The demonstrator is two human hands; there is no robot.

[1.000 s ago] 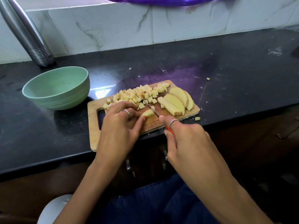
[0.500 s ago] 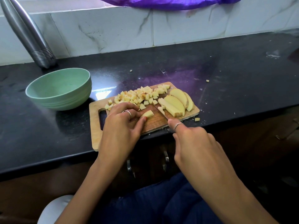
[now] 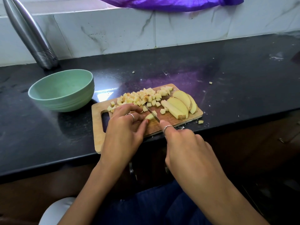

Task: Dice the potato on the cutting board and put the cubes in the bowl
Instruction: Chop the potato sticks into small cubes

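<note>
A wooden cutting board (image 3: 97,132) lies at the counter's front edge. A heap of potato cubes (image 3: 141,98) covers its far side, and several uncut potato slices (image 3: 180,104) lean together at its right end. My left hand (image 3: 125,129) pinches a small potato piece (image 3: 149,117) against the board. My right hand (image 3: 186,148) grips a knife (image 3: 152,113), forefinger along its back, the blade lying across that piece. The handle is hidden in my fist. An empty green bowl (image 3: 61,90) stands left of the board.
A steel bottle (image 3: 32,38) leans at the back left by the marble wall. Stray cubes lie on the black counter, one by the board's right corner (image 3: 200,122) and one farther back right (image 3: 210,82). Purple cloth (image 3: 162,4) hangs at the top.
The knife swung right toward the slices half a second ago and is now back on the small piece under my left hand. The left hand stayed in place.
</note>
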